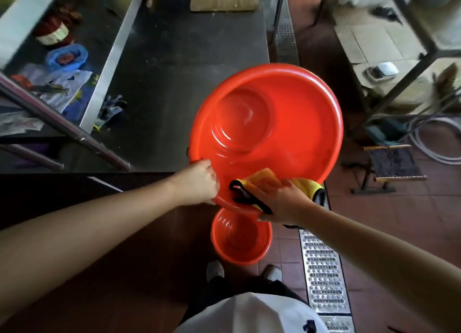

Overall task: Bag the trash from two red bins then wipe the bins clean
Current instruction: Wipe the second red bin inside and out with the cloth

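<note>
From my remote seat I count two round red plastic bins, the large one (294, 113) at centre and the small one (240, 240) at six o'clock; one yellow black-edged cloth (264, 180); two bare hands, left (199, 180) and right (282, 200); one slotted metal floor drain (321, 270) at five o'clock.

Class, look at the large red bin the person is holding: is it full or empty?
Empty. The large red bin shows a bare, shiny floor and walls; only the yellow cloth under the right hand is inside, while the left hand grips the rim.
</note>
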Demonstrator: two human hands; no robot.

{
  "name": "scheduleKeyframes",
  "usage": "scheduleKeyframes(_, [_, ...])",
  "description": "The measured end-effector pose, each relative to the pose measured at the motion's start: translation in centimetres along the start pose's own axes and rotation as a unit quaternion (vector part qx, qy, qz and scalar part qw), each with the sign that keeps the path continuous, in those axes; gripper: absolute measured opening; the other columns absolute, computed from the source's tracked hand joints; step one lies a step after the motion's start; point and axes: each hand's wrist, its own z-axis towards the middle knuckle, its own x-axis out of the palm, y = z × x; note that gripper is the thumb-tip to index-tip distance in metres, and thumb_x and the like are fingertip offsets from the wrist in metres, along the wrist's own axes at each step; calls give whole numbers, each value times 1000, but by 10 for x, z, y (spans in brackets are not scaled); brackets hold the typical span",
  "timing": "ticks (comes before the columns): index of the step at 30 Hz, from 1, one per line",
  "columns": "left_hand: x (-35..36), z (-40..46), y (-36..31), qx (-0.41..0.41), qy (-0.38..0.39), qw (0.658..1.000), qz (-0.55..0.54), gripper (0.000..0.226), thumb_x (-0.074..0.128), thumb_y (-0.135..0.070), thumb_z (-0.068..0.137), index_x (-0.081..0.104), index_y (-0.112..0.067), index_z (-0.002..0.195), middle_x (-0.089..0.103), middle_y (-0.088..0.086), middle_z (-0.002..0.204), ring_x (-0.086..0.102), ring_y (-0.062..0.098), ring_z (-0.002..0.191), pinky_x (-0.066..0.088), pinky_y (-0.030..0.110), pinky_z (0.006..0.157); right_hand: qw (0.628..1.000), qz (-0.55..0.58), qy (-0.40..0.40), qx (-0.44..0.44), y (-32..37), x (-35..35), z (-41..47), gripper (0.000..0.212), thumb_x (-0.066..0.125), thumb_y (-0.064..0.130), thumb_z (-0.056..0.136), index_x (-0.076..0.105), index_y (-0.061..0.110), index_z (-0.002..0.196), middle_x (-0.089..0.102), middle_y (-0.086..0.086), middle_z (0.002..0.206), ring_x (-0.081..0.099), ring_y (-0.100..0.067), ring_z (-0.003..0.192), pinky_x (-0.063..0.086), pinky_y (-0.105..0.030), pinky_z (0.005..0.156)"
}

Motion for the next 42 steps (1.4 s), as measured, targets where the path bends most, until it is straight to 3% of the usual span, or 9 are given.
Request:
scheduleKeyframes(4, [1,-13,10,-30,17,999,8,53,46,-55,93,66,-6,105,70,14,104,65,30,96,34,46,105,986,-138,-91,24,-4,-11,-18,71,79,49,67,64,24,132,69,-1,121,67,-27,107,52,-42,77])
scheduleKeyframes(9, [-11,-8,-3,-128,81,988,-6,50,49,-49,94,62,-8,119,66,16,116,57,34,114,19,56,115,962,-204,-181,10,-8,-26,-20,40,76,34,69,76,25,108,73,2,93,71,-25,83,53,-35,65])
scheduleKeyframes(14, [-18,40,-55,-211,118,964,-110,86,37,-71,90,44,1,139,52,26,135,47,42,125,31,53,109,970,-198,-141,22,-6,-30,-20,53,71,43,73,69,28,124,71,6,110,68,-22,99,53,-38,77])
scheduleKeyframes(19, [-9,53,-57,-195,86,968,-135,83,32,-72,91,61,3,111,66,25,110,61,39,103,45,46,93,994,-94,3,62,-18,-19,-11,77,50,59,92,21,28,157,38,-3,155,32,-28,142,28,-52,110])
scheduleKeyframes(25, [-8,50,-50,-107,73,986,-104,83,25,-73,92,64,0,99,69,18,94,65,30,90,49,38,85,988,97,-3,117,4,-6,16,68,18,76,91,15,49,153,33,6,159,26,-23,147,23,-58,111])
scheduleKeyframes(28, [-14,35,-49,-71,50,991,-98,71,29,-68,95,63,-6,83,67,10,79,64,25,74,46,35,77,994,24,17,109,-30,-7,20,59,27,66,97,21,49,153,34,9,159,26,-24,148,27,-50,112])
scheduleKeyframes(32, [-26,39,-56,-65,41,990,-118,60,33,-59,99,60,-8,82,69,11,85,65,27,79,44,38,82,975,-5,15,222,-27,-9,35,53,34,60,99,35,42,148,44,2,151,34,-25,141,27,-45,107])
scheduleKeyframes(36, [-29,44,-60,-69,45,991,-108,59,36,-54,100,61,0,100,67,18,98,62,36,93,44,47,88,970,189,30,151,20,2,49,55,25,67,96,19,56,149,50,2,149,50,-27,132,33,-49,105])
scheduleKeyframes(42, [-28,45,-60,-67,62,989,-119,59,32,-54,101,62,-6,89,68,17,90,63,32,84,43,50,89,971,23,23,235,-38,2,56,49,36,48,103,32,39,150,39,-1,155,31,-28,143,26,-45,112])
